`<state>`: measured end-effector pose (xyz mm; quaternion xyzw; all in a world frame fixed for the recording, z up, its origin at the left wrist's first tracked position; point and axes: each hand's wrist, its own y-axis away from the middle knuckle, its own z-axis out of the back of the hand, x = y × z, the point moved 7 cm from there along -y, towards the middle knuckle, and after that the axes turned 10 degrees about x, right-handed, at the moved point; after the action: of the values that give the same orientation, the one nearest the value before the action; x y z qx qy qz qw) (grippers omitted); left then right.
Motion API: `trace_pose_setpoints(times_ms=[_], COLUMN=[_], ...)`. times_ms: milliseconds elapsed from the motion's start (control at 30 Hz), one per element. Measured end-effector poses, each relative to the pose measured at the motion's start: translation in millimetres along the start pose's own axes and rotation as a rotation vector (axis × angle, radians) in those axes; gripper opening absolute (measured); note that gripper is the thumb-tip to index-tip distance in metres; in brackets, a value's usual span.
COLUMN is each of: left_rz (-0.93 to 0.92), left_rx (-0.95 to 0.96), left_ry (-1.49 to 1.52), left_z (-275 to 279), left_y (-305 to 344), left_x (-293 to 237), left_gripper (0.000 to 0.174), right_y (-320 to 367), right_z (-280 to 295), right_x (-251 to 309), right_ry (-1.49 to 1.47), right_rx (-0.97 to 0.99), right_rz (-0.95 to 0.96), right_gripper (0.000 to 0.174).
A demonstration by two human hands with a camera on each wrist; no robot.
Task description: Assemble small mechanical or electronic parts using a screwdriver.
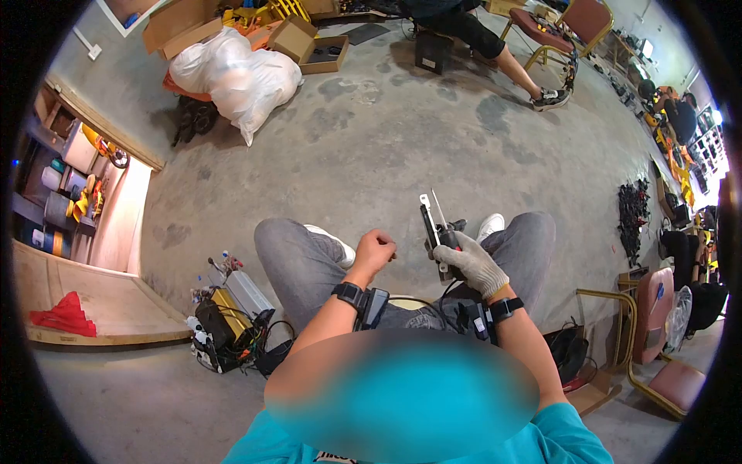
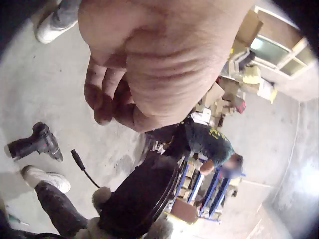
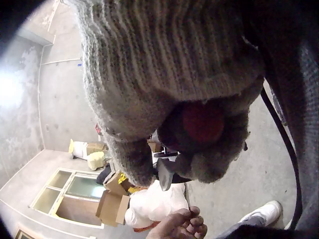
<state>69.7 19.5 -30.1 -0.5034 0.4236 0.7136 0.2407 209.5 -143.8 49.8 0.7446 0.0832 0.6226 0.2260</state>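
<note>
My gloved right hand (image 1: pixel 475 265) grips a long black part with a silver metal bracket (image 1: pixel 426 209) and, in the same grasp, a screwdriver (image 1: pixel 438 207) whose thin shaft points away. The handle's round red end (image 3: pixel 203 123) shows under the palm in the right wrist view. In the left wrist view the broad face of the black part (image 2: pixel 139 194) sits between gloved fingertips, and a short black cable (image 2: pixel 79 164) juts from it. My bare left hand (image 1: pixel 376 251) hovers apart from the part, fingers curled in toward the thumb; the space between its fingertips is hidden.
A black cordless drill (image 2: pixel 37 143) lies on the floor near my shoe. To the left is a heap of equipment with cables (image 1: pixel 232 309). White bags (image 1: pixel 239 77) and cardboard boxes lie ahead. Another person's leg (image 1: pixel 519 79) and chairs (image 1: pixel 653 325) are at the right.
</note>
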Motion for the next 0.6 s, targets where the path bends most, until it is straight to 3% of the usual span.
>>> trace_pose_setpoints(times_ms=[67,600], left_rz=[0.077,0.156], left_rx=[-0.109,-0.137], left_ry=[0.191,0.218], left_z=[10,24], left_y=[-2,-12], left_x=[10,30], left_gripper=[0.008,0.013], right_y=[-1,-2], right_z=[0,2], right_x=[-1,-5], right_ry=[-0.024,-0.041], right_rx=[0.003,-0.02], right_rz=[0.016,0.012], right_gripper=[0.041,0.035])
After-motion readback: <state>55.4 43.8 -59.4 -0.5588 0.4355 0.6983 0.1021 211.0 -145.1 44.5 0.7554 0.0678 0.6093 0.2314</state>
